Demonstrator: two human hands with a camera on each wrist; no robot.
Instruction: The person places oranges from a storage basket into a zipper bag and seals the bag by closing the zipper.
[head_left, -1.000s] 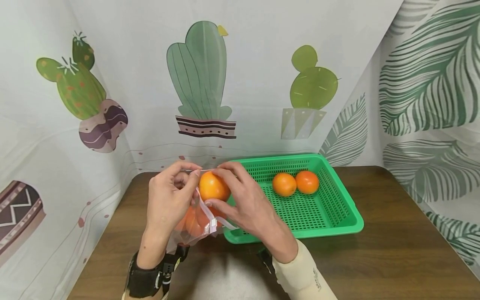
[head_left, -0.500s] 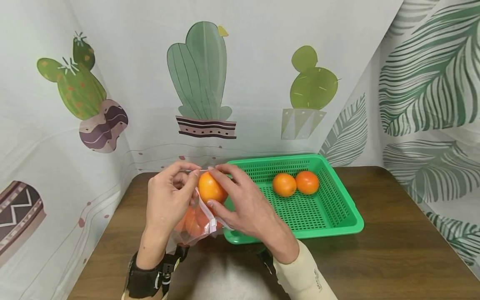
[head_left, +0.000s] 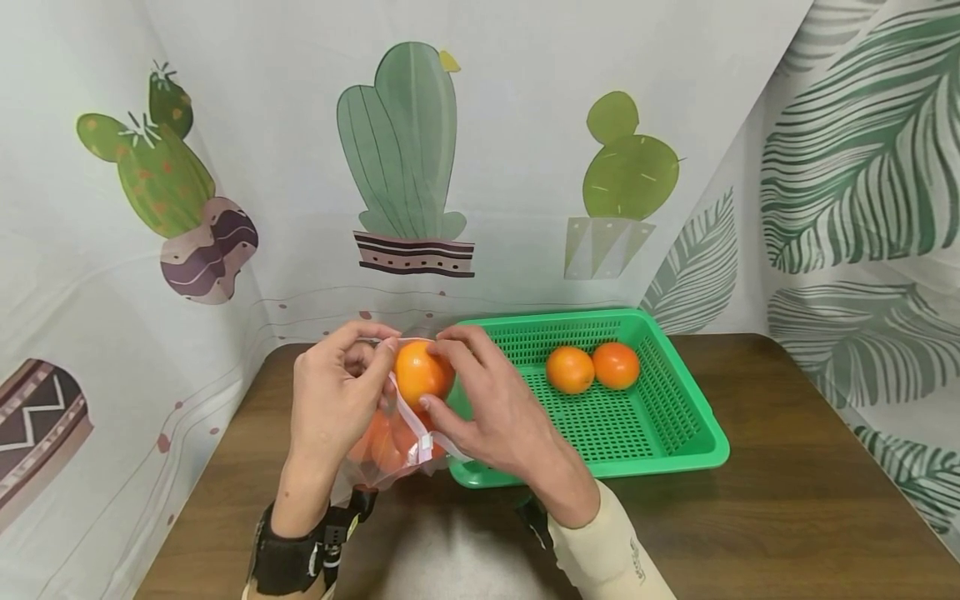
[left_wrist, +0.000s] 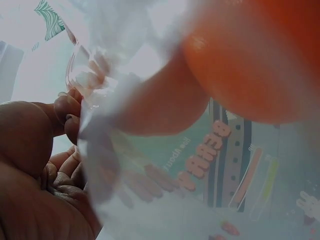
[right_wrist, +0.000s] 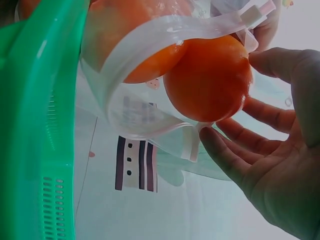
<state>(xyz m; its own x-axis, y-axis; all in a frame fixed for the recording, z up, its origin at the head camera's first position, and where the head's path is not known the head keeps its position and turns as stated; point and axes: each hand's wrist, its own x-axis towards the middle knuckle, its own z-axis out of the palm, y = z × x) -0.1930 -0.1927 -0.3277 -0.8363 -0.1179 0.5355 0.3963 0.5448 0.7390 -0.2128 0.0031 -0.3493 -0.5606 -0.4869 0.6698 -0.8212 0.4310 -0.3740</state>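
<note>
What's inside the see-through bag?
Round orange fruits show through the bag. How many, I can't tell: the left hand and the fruit at the opening cover part of it.

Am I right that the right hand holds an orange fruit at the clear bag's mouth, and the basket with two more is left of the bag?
Wrong side: the head view shows the green basket, with two fruits, right of the clear bag. The right hand does hold an orange fruit at the bag's mouth.
</note>
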